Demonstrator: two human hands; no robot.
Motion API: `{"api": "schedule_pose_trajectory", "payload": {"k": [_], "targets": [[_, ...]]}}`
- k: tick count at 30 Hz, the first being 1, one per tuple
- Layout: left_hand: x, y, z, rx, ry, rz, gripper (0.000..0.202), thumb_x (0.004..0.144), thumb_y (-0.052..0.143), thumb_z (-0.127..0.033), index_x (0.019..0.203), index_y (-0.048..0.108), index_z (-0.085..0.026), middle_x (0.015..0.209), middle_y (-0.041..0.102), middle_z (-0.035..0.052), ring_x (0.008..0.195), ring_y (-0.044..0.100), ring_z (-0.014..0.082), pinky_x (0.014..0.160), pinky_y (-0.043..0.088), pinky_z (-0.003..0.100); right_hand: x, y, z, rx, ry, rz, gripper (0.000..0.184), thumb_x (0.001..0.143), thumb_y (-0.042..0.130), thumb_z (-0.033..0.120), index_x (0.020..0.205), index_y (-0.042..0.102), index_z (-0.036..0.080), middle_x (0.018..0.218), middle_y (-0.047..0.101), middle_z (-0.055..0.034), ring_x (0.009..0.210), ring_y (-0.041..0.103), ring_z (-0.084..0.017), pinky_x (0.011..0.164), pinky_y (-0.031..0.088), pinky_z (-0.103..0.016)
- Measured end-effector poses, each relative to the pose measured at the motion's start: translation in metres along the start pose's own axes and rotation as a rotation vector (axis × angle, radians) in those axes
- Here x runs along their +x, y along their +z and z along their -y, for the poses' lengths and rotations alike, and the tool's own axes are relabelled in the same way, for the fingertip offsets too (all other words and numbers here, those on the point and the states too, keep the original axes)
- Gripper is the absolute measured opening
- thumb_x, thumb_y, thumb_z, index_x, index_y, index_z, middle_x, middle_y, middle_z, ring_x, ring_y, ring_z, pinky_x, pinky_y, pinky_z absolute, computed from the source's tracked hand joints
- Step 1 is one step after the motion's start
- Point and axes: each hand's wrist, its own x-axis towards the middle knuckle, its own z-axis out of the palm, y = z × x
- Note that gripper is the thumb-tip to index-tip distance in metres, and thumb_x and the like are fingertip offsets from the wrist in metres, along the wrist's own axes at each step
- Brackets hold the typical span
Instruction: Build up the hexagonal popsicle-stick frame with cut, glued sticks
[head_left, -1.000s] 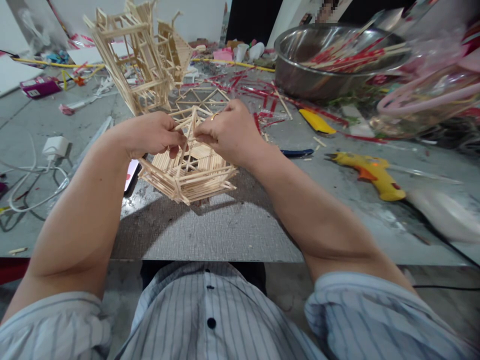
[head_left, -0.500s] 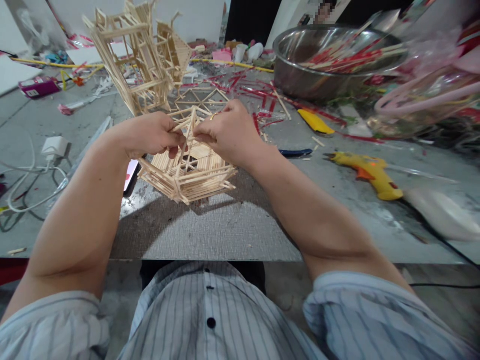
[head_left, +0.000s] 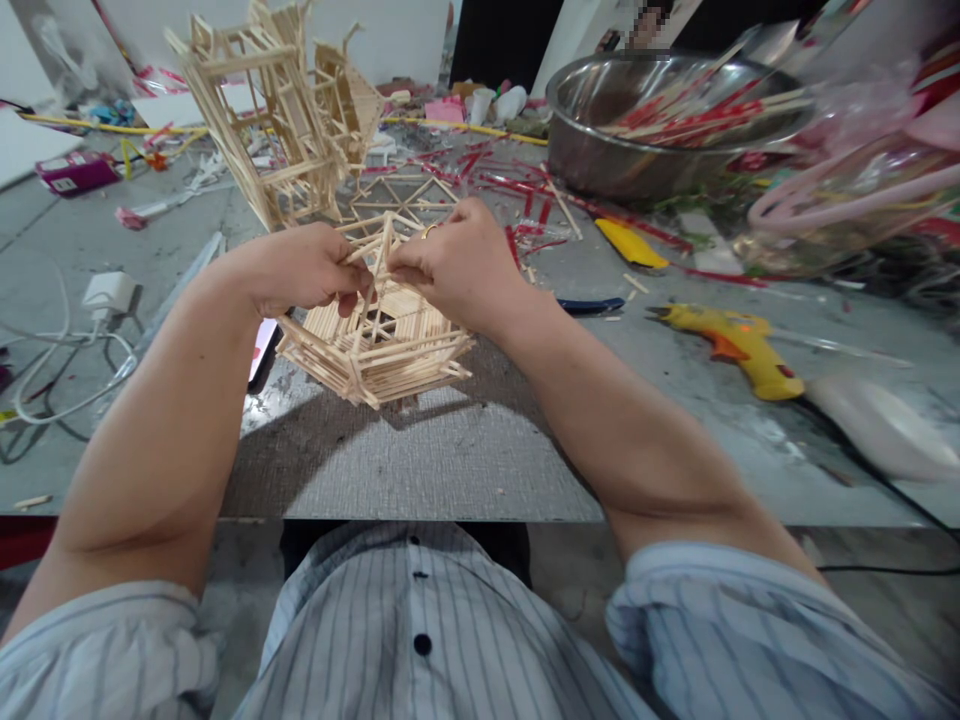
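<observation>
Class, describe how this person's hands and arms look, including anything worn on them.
Both the left hand and the right hand are ungloved. A gold-coloured ring sits on a right-hand finger. The forearms are bare, without visible markings or a watch. The pale blue-grey sleeves, with darker stripes, are rolled up near the elbows.

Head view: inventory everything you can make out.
Low wooden-stick frame: one, tan, centre
Tall wooden-stick structure: at least one, tan, back left
Round metal bowl: one, silver, back right
Clear rounded container: one, pink-rimmed, right
Plastic glue gun: one, yellow, right
Square plastic charger: one, white, left
Phone: one, dark-edged, beside low frame
Boxy packet: one, purple, left
Shiny strips: many, red, back
Clutter: uncounted, mixed, scattered
Tabletop: one, grey, underneath
Left hand, right hand: one each, ungloved, at low frame
Striped shirt: one, pale, bottom
</observation>
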Motion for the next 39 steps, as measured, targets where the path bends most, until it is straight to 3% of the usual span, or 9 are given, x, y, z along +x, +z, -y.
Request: {"api": "schedule_pose_trajectory", "payload": {"k": [14,21,29,35,39], "targets": [[-0.002,0.0,-0.002,-0.015,-0.002,0.002,0.024,0.078,0.055,-0.031,0.08,0.074,-0.016,0.058,0.058,0.0017,0.057,0.047,0.0116,0.055,0.033,0.023,0.0,-0.001,0.002,0.012,0.031,0.009,0.031,0.095,0.043,0.02,0.088,0.073,0.024,0.089,0.076,-0.0068,0.08,0.06,-0.02,0.082,0.032,-0.041],[-0.002,0.0,-0.002,-0.033,-0.137,0.022,0.034,0.082,0.054,-0.04,0.087,0.075,-0.013,0.062,0.055,0.0033,0.056,0.042,0.0115,0.057,0.03,0.027,0.0,0.0,-0.005,0.079,-0.009,0.008,0.029,0.099,0.047,0.031,0.099,0.075,0.026,0.099,0.077,-0.0077,0.085,0.062,-0.021,0.083,0.034,-0.041],[-0.003,0.002,0.003,-0.104,-0.103,0.006,0.033,0.081,0.056,-0.043,0.085,0.074,-0.015,0.062,0.054,0.0024,0.055,0.04,0.0104,0.056,0.03,0.026,-0.001,-0.001,-0.005,0.094,-0.006,0.001,0.026,0.098,0.051,0.034,0.109,0.073,0.028,0.108,0.076,-0.0094,0.096,0.063,-0.024,0.085,0.034,-0.042],[-0.003,0.002,-0.001,-0.117,-0.07,-0.007,0.028,0.079,0.058,-0.04,0.077,0.072,-0.016,0.059,0.054,0.0026,0.054,0.042,0.0112,0.055,0.029,0.027,-0.001,-0.002,-0.001,0.074,0.003,0.041,0.026,0.098,0.051,0.032,0.11,0.073,0.027,0.109,0.076,-0.0097,0.099,0.064,-0.025,0.093,0.034,-0.046],[-0.004,0.002,-0.002,-0.117,-0.136,0.007,0.027,0.082,0.058,-0.038,0.077,0.07,-0.014,0.059,0.052,0.0021,0.053,0.037,0.0099,0.054,0.027,0.028,-0.001,-0.011,0.001,0.097,0.019,0.067,0.03,0.1,0.047,0.033,0.109,0.074,0.027,0.11,0.076,-0.0086,0.102,0.066,-0.026,0.098,0.035,-0.047]]}}
